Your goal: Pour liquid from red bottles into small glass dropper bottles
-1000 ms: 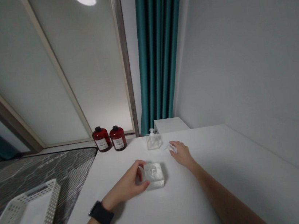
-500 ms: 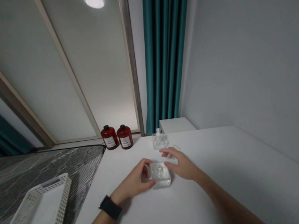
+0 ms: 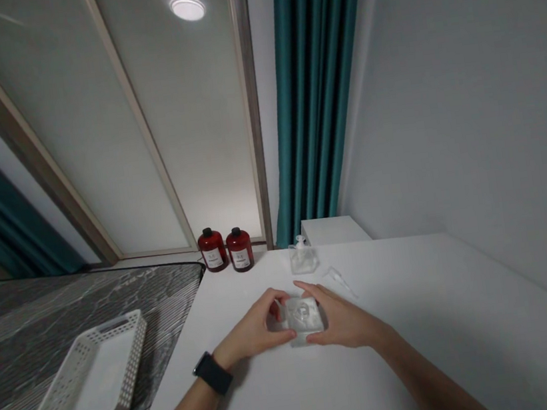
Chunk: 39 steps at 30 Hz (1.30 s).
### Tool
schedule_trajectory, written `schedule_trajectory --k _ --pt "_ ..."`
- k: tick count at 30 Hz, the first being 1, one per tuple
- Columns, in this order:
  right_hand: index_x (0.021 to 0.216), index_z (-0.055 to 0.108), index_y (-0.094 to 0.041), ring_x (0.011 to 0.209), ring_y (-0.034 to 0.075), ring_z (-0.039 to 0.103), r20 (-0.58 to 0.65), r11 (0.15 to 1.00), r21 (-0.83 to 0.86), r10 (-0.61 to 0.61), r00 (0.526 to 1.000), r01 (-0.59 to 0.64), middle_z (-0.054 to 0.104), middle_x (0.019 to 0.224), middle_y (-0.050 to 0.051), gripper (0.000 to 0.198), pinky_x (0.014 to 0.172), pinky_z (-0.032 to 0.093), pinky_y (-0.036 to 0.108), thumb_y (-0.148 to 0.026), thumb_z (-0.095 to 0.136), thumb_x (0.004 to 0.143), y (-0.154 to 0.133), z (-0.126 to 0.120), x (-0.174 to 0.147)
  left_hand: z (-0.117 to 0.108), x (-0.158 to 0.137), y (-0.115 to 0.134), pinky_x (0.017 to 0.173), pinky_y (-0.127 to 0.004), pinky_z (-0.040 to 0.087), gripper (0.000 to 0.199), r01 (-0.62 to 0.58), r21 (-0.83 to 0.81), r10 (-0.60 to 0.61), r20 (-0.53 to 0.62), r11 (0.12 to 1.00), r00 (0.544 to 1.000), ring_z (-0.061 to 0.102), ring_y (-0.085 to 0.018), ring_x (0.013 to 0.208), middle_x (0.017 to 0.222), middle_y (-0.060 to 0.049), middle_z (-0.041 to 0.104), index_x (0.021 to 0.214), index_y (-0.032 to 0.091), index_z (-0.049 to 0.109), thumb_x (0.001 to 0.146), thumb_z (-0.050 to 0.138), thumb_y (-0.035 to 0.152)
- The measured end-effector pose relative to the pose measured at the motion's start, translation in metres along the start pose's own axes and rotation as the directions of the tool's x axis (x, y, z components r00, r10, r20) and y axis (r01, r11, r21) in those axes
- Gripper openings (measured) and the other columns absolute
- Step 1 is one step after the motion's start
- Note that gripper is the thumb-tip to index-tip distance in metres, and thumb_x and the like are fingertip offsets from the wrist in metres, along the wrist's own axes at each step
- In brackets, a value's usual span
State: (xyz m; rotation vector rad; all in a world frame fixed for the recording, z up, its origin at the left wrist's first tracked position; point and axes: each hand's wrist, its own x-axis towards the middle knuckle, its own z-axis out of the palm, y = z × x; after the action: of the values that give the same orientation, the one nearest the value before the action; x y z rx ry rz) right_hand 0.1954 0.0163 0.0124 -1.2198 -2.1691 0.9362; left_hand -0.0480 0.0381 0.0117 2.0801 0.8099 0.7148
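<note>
A squat, clear square bottle [image 3: 304, 315] with a round neck on top and no pump in it stands on the white table [image 3: 299, 396]. My left hand [image 3: 263, 324] is wrapped round its left side, fingers behind and thumb at the front. On the opposite side my right hand [image 3: 341, 315] curls round it in the same way, thumb near the front edge. Just beyond the right hand lies a loose clear pump head with its tube [image 3: 340, 281]. Farther back stands a second clear bottle [image 3: 303, 260], which has a pump fitted.
Two dark red bottles with black caps, a left one [image 3: 212, 250] and a right one [image 3: 240, 250], stand at the table's back left corner. A white perforated basket [image 3: 132, 358] sits lower left, beside the table. A white box [image 3: 335, 230] is behind the far edge.
My right hand has come down from above the bottle and closed on its right side, uncovering the loose pump. The left hand stays on the bottle. The whole view has shifted slightly.
</note>
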Motion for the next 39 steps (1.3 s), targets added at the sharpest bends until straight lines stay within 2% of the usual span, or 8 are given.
schedule_trajectory --k 10,14,17,23,26,29,34,39 --pt "0.151 0.029 -0.022 0.137 0.029 0.044 -0.107 1.0 -0.011 -0.009 0.994 0.007 0.047 0.146 0.014 0.085 0.115 0.032 0.05 -0.025 0.072 0.079 -0.001 0.01 0.005 0.0 0.001 -0.001 0.082 -0.032 0.048 0.031 0.008 0.017 -0.006 -0.114 1.0 0.993 0.057 -0.018 0.087 0.108 -0.006 0.061 0.117 0.019 0.055 0.089 0.061 0.03" --pt "0.15 0.028 -0.023 0.14 0.027 0.04 -0.159 1.0 -0.016 -0.026 0.987 0.024 0.043 0.149 0.014 0.08 0.117 0.029 0.051 -0.022 0.069 0.082 0.004 0.017 0.008 0.0 0.002 0.002 0.076 -0.03 0.048 0.022 0.054 0.047 -0.043 -0.202 0.997 0.978 0.059 -0.018 0.082 0.099 -0.004 0.064 0.111 0.019 0.059 0.091 0.056 0.03" --pt "0.15 0.029 -0.026 0.141 0.026 0.039 -0.191 0.998 -0.022 -0.055 0.98 0.051 0.043 0.15 0.012 0.078 0.118 0.029 0.05 -0.021 0.068 0.082 0.009 0.022 0.009 -0.005 0.003 0.006 0.072 -0.029 0.048 0.017 0.096 0.079 -0.067 -0.312 0.992 0.948 0.059 -0.018 0.079 0.088 -0.003 0.065 0.102 0.018 0.062 0.092 0.055 0.03" --pt "0.149 0.032 -0.026 0.142 0.026 0.04 -0.203 0.997 -0.054 -0.072 0.976 0.062 0.045 0.15 0.011 0.073 0.118 0.031 0.049 -0.025 0.066 0.084 0.013 0.024 0.009 -0.023 0.005 0.009 0.072 -0.03 0.05 0.017 0.132 0.062 -0.074 -0.57 0.989 0.819 0.062 -0.018 0.078 0.085 -0.003 0.068 0.091 0.018 0.062 0.091 0.052 0.031" --pt "0.15 0.031 -0.024 0.142 0.027 0.038 -0.192 0.997 -0.06 -0.062 0.979 0.052 0.043 0.151 0.013 0.072 0.118 0.029 0.05 -0.028 0.064 0.086 0.012 0.024 0.009 -0.033 0.007 0.008 0.069 -0.029 0.051 0.015 0.155 0.123 -0.041 -0.64 0.98 0.767 0.063 -0.017 0.074 0.082 -0.002 0.068 0.086 0.018 0.061 0.09 0.051 0.029" --pt "0.15 0.03 -0.024 0.143 0.028 0.037 -0.183 0.997 -0.066 -0.043 0.982 0.031 0.041 0.152 0.013 0.07 0.119 0.027 0.051 -0.03 0.061 0.087 0.012 0.025 0.009 -0.049 0.014 0.004 0.067 -0.03 0.051 0.012 0.188 0.174 -0.014 -0.696 0.967 0.718 0.061 -0.017 0.072 0.086 -0.004 0.067 0.09 0.018 0.06 0.089 0.051 0.026" --pt "0.149 0.031 -0.024 0.143 0.029 0.038 -0.189 0.996 -0.09 -0.012 0.982 -0.005 0.042 0.152 0.013 0.069 0.118 0.029 0.052 -0.032 0.059 0.086 0.016 0.027 0.009 -0.095 0.035 -0.013 0.085 -0.037 0.049 0.018 0.299 0.251 0.042 -0.826 0.921 0.562 0.059 -0.022 0.091 0.102 -0.008 0.06 0.103 0.019 0.056 0.085 0.054 0.019" --pt "0.149 0.032 -0.025 0.139 0.031 0.043 -0.212 0.994 -0.106 -0.02 0.977 -0.002 0.047 0.149 0.013 0.069 0.116 0.034 0.052 -0.034 0.059 0.085 0.022 0.03 0.011 -0.139 0.056 -0.043 0.103 -0.046 0.039 0.033 0.427 0.276 0.035 -0.87 0.861 0.492 0.05 -0.031 0.115 0.112 -0.013 0.056 0.113 0.017 0.055 0.081 0.061 0.02"
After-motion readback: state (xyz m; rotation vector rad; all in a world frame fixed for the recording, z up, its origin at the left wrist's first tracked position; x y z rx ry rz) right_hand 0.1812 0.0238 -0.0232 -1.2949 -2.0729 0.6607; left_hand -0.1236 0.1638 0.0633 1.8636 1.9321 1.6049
